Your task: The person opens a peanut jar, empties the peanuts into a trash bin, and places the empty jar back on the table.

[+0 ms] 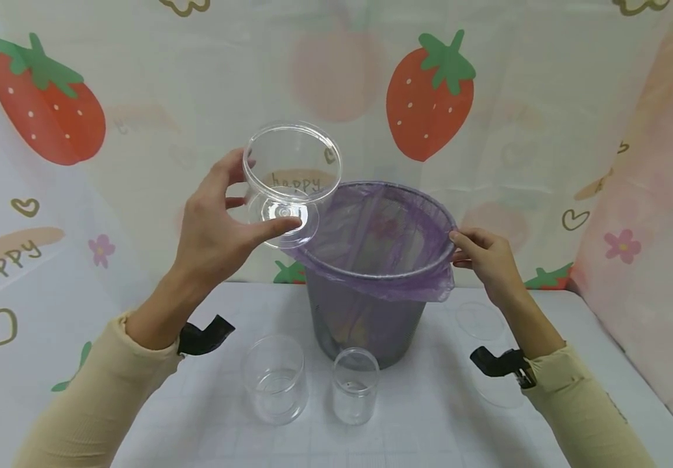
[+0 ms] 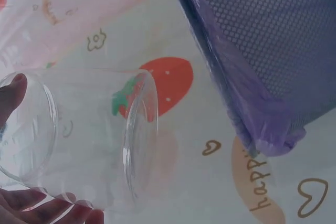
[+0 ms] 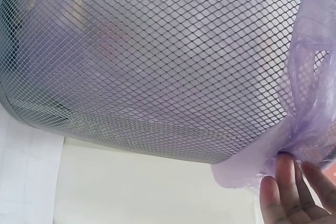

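Note:
My left hand (image 1: 214, 224) grips a clear, wide-mouthed cup (image 1: 292, 172), raised at the left of the bin's rim and tilted with its mouth toward the head camera. The thumb lies near the base; the other fingers wrap the far side, partly hidden in the head view. In the left wrist view the cup (image 2: 94, 135) shows no contents. On the table stands a grey mesh bin (image 1: 366, 325), lined with a purple plastic bag (image 1: 395, 287) folded over its rim. At the right, my right hand (image 1: 488, 260) pinches the rim and bag edge, thumb on top.
Two clear cups stand on the white table (image 1: 196, 422) in front of the bin: a wider one (image 1: 275, 383) and a narrower one (image 1: 355, 390). Beside the right forearm, a faint clear round thing (image 1: 481, 322) lies on the table. A strawberry-print cloth (image 1: 225, 84) hangs behind.

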